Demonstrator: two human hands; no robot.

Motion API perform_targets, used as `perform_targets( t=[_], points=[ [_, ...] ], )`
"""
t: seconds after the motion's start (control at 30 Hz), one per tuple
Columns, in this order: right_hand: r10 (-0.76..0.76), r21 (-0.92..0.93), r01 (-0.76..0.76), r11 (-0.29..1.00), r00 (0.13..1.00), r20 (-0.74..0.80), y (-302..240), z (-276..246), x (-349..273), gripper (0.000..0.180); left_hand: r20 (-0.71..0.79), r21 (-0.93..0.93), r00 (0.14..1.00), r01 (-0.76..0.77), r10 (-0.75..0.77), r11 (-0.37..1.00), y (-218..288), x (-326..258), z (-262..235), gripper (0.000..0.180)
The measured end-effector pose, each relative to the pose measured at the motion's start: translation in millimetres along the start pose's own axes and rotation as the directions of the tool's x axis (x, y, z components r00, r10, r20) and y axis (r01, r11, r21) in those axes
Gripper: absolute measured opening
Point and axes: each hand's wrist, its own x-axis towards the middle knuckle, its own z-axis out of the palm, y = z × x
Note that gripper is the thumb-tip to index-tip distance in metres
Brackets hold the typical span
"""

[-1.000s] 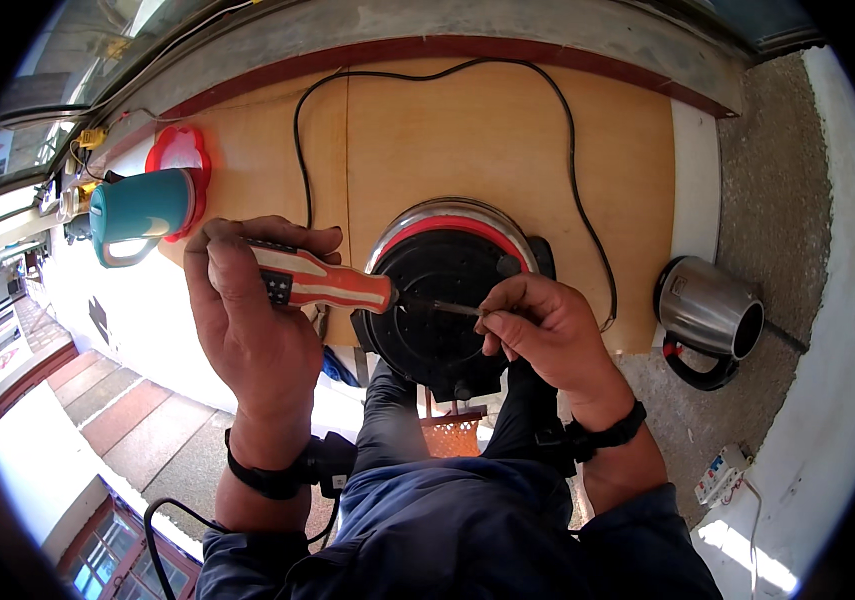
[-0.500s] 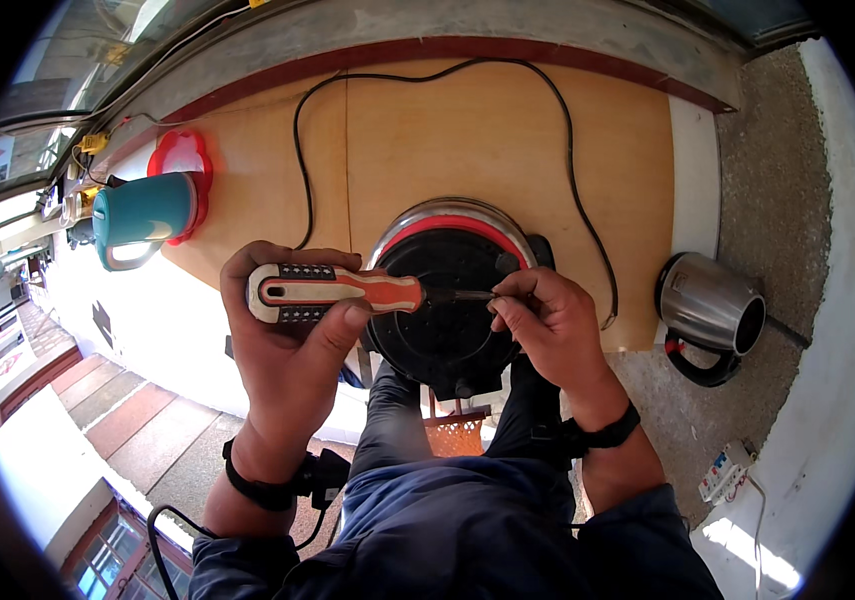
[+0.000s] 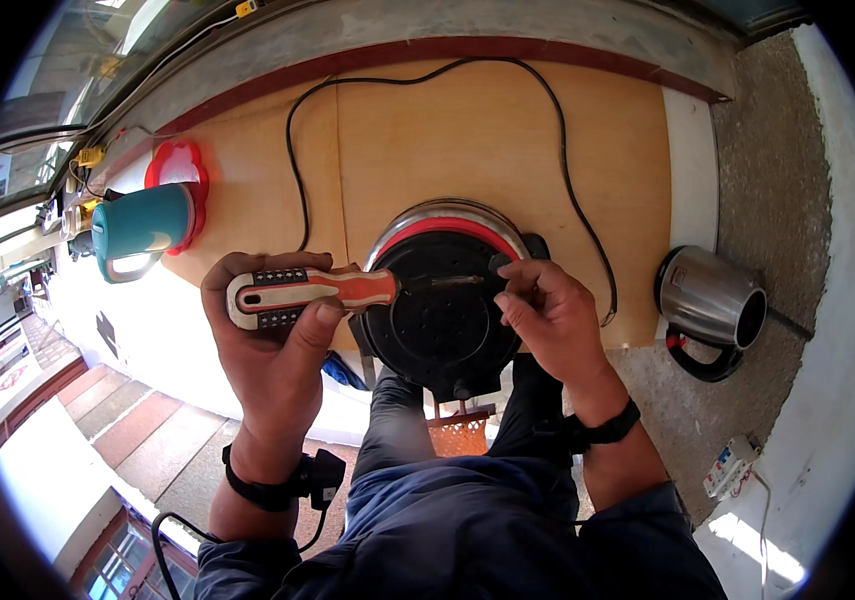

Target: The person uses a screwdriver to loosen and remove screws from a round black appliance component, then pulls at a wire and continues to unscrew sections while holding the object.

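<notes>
My left hand (image 3: 272,335) grips a screwdriver (image 3: 312,291) with an orange, white and black handle, held level and pointing right. Its metal shaft reaches across the black underside of an upturned appliance (image 3: 442,310) with a red and steel rim, which stands on edge against the wooden board (image 3: 507,140). My right hand (image 3: 552,320) pinches the shaft's tip between thumb and fingers over the black base. A black cord (image 3: 297,150) loops from the appliance across the board.
A teal jug (image 3: 137,228) lies on its side by a red lid (image 3: 179,165) at the board's left. A steel kettle (image 3: 712,298) with a black handle lies on the gritty floor at right. A white power strip (image 3: 732,465) sits lower right.
My left hand has turned the screwdriver level and lowered it a little. My right hand has shifted slightly right along the shaft toward the tip.
</notes>
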Motion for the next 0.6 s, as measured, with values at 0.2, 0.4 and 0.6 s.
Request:
perform_targets(
  t=[0.2,0.4,0.6],
  points=[
    [-0.092,-0.522,0.002,0.853,0.985,-0.148,22,-7,10,0.035,0.104,0.175,0.982,-0.172,0.156,0.969,-11,2,14,0.066],
    [-0.175,-0.581,0.083,0.809,0.979,-0.104,34,-1,15,0.033,0.200,0.259,0.950,-0.286,0.238,0.923,-25,4,23,0.066],
    [-0.178,-0.580,0.089,0.810,0.979,-0.098,36,-1,19,0.030,0.249,0.252,0.928,-0.339,0.278,0.906,-36,4,27,0.065]
  ],
)
